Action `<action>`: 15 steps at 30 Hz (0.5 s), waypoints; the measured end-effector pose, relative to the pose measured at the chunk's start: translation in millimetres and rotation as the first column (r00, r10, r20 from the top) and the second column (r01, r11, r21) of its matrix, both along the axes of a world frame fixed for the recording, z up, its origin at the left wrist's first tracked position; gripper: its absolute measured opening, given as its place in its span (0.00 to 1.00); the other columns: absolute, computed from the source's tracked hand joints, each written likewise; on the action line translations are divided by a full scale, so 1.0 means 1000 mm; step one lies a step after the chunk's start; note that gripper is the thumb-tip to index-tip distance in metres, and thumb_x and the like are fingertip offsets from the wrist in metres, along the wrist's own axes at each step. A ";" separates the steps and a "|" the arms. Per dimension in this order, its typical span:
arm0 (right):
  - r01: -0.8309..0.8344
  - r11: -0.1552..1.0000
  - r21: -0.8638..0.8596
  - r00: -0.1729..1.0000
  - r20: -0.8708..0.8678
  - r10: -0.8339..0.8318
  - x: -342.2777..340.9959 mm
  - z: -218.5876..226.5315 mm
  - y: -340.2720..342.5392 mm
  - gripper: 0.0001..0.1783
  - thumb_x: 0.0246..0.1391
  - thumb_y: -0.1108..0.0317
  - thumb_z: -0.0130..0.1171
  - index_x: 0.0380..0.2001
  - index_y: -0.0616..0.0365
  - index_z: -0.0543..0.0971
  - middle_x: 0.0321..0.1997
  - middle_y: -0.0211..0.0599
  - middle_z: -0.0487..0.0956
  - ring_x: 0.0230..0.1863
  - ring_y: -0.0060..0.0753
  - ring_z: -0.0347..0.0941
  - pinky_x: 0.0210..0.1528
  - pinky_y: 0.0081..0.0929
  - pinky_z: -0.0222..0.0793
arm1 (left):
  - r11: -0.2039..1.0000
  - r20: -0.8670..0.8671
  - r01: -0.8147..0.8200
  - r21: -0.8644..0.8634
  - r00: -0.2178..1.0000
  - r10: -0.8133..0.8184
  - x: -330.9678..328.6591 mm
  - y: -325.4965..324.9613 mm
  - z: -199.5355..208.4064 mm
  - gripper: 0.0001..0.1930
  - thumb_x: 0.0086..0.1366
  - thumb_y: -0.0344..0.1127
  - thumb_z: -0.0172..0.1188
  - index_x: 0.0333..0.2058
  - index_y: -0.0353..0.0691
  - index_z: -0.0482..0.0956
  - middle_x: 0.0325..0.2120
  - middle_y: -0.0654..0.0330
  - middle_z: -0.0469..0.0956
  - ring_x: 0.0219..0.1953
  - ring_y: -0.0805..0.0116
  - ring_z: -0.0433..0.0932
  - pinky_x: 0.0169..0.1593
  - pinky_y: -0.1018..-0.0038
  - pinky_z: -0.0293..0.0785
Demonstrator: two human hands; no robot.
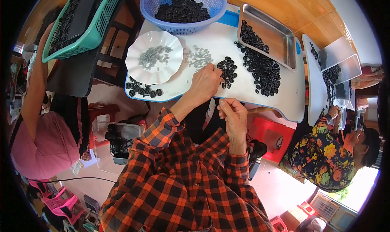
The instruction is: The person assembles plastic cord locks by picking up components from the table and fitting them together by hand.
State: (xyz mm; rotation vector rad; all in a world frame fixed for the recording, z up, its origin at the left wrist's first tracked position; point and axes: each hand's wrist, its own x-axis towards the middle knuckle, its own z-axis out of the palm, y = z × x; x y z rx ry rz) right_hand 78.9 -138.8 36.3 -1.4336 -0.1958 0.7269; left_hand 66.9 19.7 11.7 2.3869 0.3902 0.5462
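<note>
My left hand (206, 82) is over the white table (195, 83), fingers bent together between a scatter of small greyish pins (200, 58) and a small heap of black oval parts (228, 71). Whatever its fingertips hold, if anything, is hidden. At the table's front edge, my right hand (233, 115) is closed in a pinch, and I cannot make out what is in it. A white scalloped plate (172, 40) to the left carries more of the same pins. Several black parts (143, 89) lie in front of the plate.
A blue-purple basket (183, 28) of black parts stands at the back. A steel tray (280, 41) tilts over a larger black heap (262, 71). At left is a green basket (87, 37); one person (48, 138) sits there, another (325, 154) at right beside a second table.
</note>
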 end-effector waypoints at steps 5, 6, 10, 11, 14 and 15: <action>0.011 1.000 -0.010 1.000 0.018 -0.011 0.001 -0.003 -0.001 0.07 0.54 0.68 0.59 0.31 0.62 0.77 0.25 0.30 0.76 0.21 0.14 0.66 0.24 0.11 0.61 | 1.000 0.009 0.015 0.005 1.000 -0.015 -0.011 -0.003 0.003 0.08 0.54 0.32 0.60 0.33 0.37 0.78 0.28 0.51 0.71 0.30 0.49 0.74 0.33 0.60 0.71; 0.022 0.999 -0.040 0.997 0.072 -0.019 0.001 -0.002 0.000 0.07 0.54 0.69 0.58 0.31 0.62 0.77 0.24 0.30 0.76 0.21 0.14 0.66 0.25 0.11 0.61 | 1.000 0.024 0.030 -0.009 0.999 -0.030 -0.015 -0.002 0.006 0.08 0.53 0.31 0.60 0.32 0.35 0.76 0.27 0.50 0.71 0.30 0.49 0.74 0.33 0.61 0.72; 0.100 0.979 -0.178 0.937 0.346 -0.033 0.002 -0.010 0.003 0.08 0.55 0.69 0.57 0.32 0.63 0.77 0.27 0.29 0.76 0.25 0.18 0.69 0.28 0.16 0.64 | 0.995 0.145 -0.015 -0.103 0.989 0.030 -0.027 0.001 0.004 0.08 0.54 0.27 0.59 0.33 0.32 0.75 0.27 0.50 0.71 0.30 0.49 0.74 0.32 0.62 0.72; 0.100 0.979 -0.178 0.938 0.346 -0.033 0.002 -0.010 0.005 0.08 0.55 0.69 0.57 0.32 0.63 0.77 0.27 0.29 0.76 0.25 0.18 0.69 0.28 0.16 0.64 | 0.995 0.145 -0.015 -0.104 0.989 0.030 -0.030 0.001 0.004 0.08 0.54 0.27 0.59 0.33 0.32 0.75 0.27 0.50 0.71 0.30 0.49 0.74 0.32 0.62 0.72; 0.209 0.947 -0.244 0.748 0.664 0.006 0.007 -0.009 0.015 0.06 0.53 0.71 0.57 0.33 0.62 0.77 0.28 0.35 0.76 0.25 0.26 0.72 0.28 0.23 0.67 | 0.991 0.235 -0.053 -0.124 0.969 0.081 -0.042 -0.001 0.003 0.08 0.54 0.24 0.58 0.35 0.32 0.75 0.27 0.50 0.71 0.28 0.49 0.74 0.31 0.63 0.71; 0.229 0.930 -0.287 0.673 0.737 0.062 0.009 -0.008 0.019 0.06 0.52 0.72 0.57 0.34 0.61 0.77 0.29 0.37 0.75 0.26 0.32 0.72 0.28 0.26 0.67 | 0.989 0.270 -0.082 -0.121 0.956 0.112 -0.046 -0.002 0.003 0.08 0.54 0.23 0.58 0.35 0.32 0.75 0.27 0.50 0.71 0.28 0.50 0.74 0.31 0.64 0.71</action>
